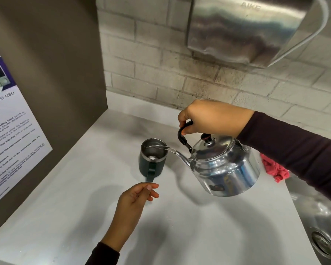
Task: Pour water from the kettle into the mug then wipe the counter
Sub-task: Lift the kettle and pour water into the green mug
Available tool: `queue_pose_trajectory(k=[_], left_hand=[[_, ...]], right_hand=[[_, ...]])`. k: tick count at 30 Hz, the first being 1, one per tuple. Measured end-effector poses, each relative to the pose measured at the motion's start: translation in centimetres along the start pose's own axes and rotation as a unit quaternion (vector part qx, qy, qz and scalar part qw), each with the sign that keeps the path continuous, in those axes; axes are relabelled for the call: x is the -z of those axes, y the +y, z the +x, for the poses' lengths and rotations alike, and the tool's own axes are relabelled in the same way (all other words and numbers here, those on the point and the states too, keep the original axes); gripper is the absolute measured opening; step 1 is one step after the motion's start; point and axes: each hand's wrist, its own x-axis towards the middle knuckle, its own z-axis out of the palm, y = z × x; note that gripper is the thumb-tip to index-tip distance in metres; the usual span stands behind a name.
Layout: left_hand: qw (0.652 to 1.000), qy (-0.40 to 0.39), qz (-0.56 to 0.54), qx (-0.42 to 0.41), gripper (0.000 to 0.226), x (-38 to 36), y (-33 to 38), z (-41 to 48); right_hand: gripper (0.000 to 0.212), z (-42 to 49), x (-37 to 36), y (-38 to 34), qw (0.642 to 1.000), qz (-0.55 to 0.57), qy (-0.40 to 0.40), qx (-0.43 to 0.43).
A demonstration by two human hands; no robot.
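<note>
A shiny metal kettle (225, 169) hangs tilted above the white counter (180, 226), its spout pointing left. My right hand (212, 117) is shut on its black handle. A thin stream of water (163, 147) runs from the spout into a dark green mug (153, 159) with a steel inside, standing upright on the counter with its handle toward me. My left hand (138, 196) rests just in front of the mug's handle, fingers loosely curled, touching nothing. A red cloth (273, 167) lies crumpled on the counter behind the kettle, partly hidden by my right sleeve.
A steel sink (321, 222) with a drain sits at the right edge. A brown panel with a microwave notice (10, 134) walls the left side. A steel hand dryer (246, 29) hangs on the brick wall above the kettle.
</note>
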Motion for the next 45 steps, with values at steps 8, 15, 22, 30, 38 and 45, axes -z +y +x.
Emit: queue_pose_trajectory(k=[8,15,22,30,38,45], left_hand=[[1.0,0.0,-0.005,-0.005,0.029,-0.1,0.2,0.2],[1.0,0.001,-0.004,-0.004,0.029,0.0,0.2,0.4],[1.0,-0.002,-0.001,-0.007,0.028,0.0,0.1,0.6],[1.0,-0.007,0.007,-0.009,0.027,-0.1,0.3,0.7],[1.0,-0.014,0.006,-0.005,0.026,0.0,0.3,0.8],[1.0,-0.018,0.005,-0.009,0.025,0.0,0.4,0.8]], right_hand=[[0.017,0.0,-0.3,-0.3,1.0,-0.002,-0.008,-0.011],[0.017,0.2,0.3,-0.4,1.0,-0.005,-0.021,-0.012],[0.018,0.3,1.0,-0.8,0.999,-0.017,-0.028,-0.014],[0.019,0.2,1.3,-1.2,0.999,-0.016,-0.037,-0.008],[0.019,0.3,1.4,-1.5,0.999,-0.015,-0.05,-0.01],[0.019,0.2,1.6,-1.5,0.999,-0.016,-0.045,-0.006]])
